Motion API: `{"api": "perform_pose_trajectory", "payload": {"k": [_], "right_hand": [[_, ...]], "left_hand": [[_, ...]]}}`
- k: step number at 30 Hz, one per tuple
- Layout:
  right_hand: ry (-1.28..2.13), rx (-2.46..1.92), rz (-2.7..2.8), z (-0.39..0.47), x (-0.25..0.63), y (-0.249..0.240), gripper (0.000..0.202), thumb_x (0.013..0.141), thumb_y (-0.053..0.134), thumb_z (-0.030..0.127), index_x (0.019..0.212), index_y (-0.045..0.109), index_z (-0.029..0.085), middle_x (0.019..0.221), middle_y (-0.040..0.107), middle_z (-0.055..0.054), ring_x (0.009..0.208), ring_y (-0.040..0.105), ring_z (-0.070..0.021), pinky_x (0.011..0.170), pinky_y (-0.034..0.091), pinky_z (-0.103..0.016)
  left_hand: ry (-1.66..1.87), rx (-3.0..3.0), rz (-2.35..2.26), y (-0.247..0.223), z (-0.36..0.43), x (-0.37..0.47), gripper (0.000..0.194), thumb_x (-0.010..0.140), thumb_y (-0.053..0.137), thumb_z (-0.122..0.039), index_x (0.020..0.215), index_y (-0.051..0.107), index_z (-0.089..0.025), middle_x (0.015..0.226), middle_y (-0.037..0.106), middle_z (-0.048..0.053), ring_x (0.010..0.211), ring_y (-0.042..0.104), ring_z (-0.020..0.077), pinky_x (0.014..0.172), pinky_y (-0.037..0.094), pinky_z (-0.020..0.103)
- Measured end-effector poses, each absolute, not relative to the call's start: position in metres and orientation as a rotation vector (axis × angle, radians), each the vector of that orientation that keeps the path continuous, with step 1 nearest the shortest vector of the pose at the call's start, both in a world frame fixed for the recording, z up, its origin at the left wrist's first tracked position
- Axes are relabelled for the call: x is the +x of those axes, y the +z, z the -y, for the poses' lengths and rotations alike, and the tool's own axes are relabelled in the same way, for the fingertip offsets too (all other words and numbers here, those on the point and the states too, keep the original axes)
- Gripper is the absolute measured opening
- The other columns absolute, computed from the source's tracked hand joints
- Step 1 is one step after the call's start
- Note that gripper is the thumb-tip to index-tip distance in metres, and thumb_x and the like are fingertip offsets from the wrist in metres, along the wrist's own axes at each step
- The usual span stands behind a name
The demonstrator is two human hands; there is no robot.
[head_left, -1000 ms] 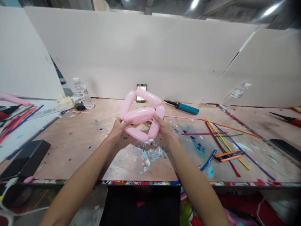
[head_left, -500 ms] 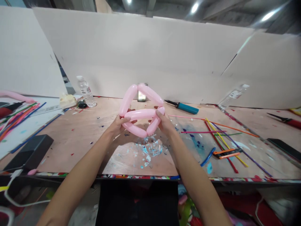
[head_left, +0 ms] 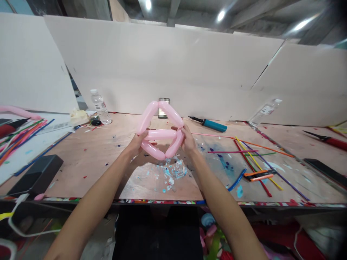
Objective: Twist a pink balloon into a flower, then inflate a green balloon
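A pink twisted modelling balloon is held up over the table in front of me. Its inflated segments form a tall loop above, a straight bar across the middle and a shallow V below. My left hand grips the joint at the bar's left end, thumb in front and fingers behind. At the other side, my right hand is closed round the joint where the upper loop meets the bar. Some of the fingertips of both hands are hidden behind the segments.
A teal balloon pump lies at the back, right of a small propped screen. Uninflated balloons and an orange-and-black cutter lie to the right. Water bottles stand left and lean right. A dark box sits front left.
My right hand has shifted slightly left, and a short segment that bulged beside it no longer shows. The upper loop looks narrower. The whole view has tilted up a little.
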State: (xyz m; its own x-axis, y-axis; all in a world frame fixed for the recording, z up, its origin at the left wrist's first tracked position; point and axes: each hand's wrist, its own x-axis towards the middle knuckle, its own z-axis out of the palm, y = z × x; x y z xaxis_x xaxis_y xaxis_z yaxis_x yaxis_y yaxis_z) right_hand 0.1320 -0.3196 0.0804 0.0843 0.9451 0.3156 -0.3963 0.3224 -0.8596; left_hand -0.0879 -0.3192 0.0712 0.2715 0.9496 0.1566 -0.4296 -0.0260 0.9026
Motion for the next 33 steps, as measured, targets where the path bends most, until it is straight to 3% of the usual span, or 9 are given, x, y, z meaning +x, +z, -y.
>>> {"api": "perform_pose_trajectory", "payload": {"k": [5,10,14,18,27,30,33], "right_hand": [[0.939,-0.837,1.147,0.320,0.136,0.083,0.029,0.074,0.059,0.031,0.102,0.065,0.025,0.101,0.068,0.000,0.099,0.062,-0.0211,0.093,0.048,-0.036],[0.561,-0.850,1.409,0.342,0.137,0.100,0.061,0.068,0.063,0.013,0.126,0.059,0.030,0.132,0.059,0.002,0.125,0.050,-0.0221,0.113,0.031,-0.037],[0.560,-0.866,1.526,0.354,0.135,0.111,0.053,0.074,0.070,0.023,0.126,0.061,0.031,0.131,0.061,0.000,0.124,0.051,-0.0258,0.114,0.030,-0.041],[0.596,-0.918,1.593,0.349,0.140,0.107,0.049,0.075,0.071,0.029,0.124,0.064,0.028,0.126,0.065,-0.002,0.119,0.055,-0.0272,0.111,0.033,-0.043],[0.538,-0.982,1.445,0.342,0.147,0.104,0.045,0.069,0.073,0.022,0.113,0.065,0.026,0.107,0.066,-0.001,0.097,0.059,-0.0225,0.097,0.044,-0.039],[0.683,-0.920,1.304,0.339,0.150,0.106,0.043,0.069,0.076,0.025,0.110,0.064,0.026,0.093,0.067,0.001,0.072,0.060,-0.0156,0.071,0.053,-0.030],[0.865,-0.878,1.248,0.335,0.155,0.107,0.047,0.072,0.075,0.034,0.116,0.058,0.027,0.076,0.065,0.004,0.049,0.054,-0.0104,0.048,0.047,-0.024]], "left_hand": [[1.243,1.101,-0.696,0.073,0.322,-0.083,0.052,0.071,0.074,-0.048,0.111,0.064,-0.016,0.122,0.064,0.013,0.093,0.066,0.0266,0.075,0.060,0.046],[1.180,1.302,-0.767,0.081,0.324,-0.087,0.053,0.067,0.078,-0.041,0.111,0.067,-0.013,0.117,0.066,0.014,0.081,0.066,0.0229,0.066,0.057,0.037],[1.272,1.345,-0.748,0.086,0.323,-0.093,0.052,0.064,0.081,-0.041,0.106,0.069,-0.014,0.111,0.069,0.012,0.091,0.065,0.0261,0.076,0.053,0.035],[1.292,1.304,-0.800,0.088,0.322,-0.093,0.052,0.066,0.078,-0.047,0.105,0.070,-0.013,0.105,0.070,0.011,0.088,0.065,0.0252,0.076,0.050,0.033],[1.299,1.314,-0.801,0.089,0.323,-0.089,0.053,0.066,0.079,-0.045,0.106,0.071,-0.011,0.111,0.070,0.013,0.099,0.064,0.0275,0.084,0.049,0.034],[1.328,1.298,-0.762,0.093,0.324,-0.091,0.057,0.063,0.081,-0.046,0.106,0.071,-0.011,0.110,0.071,0.015,0.097,0.065,0.0285,0.083,0.050,0.035],[1.349,1.283,-0.769,0.097,0.324,-0.095,0.058,0.061,0.082,-0.045,0.105,0.072,-0.010,0.105,0.072,0.014,0.092,0.066,0.0276,0.080,0.051,0.034]]}}
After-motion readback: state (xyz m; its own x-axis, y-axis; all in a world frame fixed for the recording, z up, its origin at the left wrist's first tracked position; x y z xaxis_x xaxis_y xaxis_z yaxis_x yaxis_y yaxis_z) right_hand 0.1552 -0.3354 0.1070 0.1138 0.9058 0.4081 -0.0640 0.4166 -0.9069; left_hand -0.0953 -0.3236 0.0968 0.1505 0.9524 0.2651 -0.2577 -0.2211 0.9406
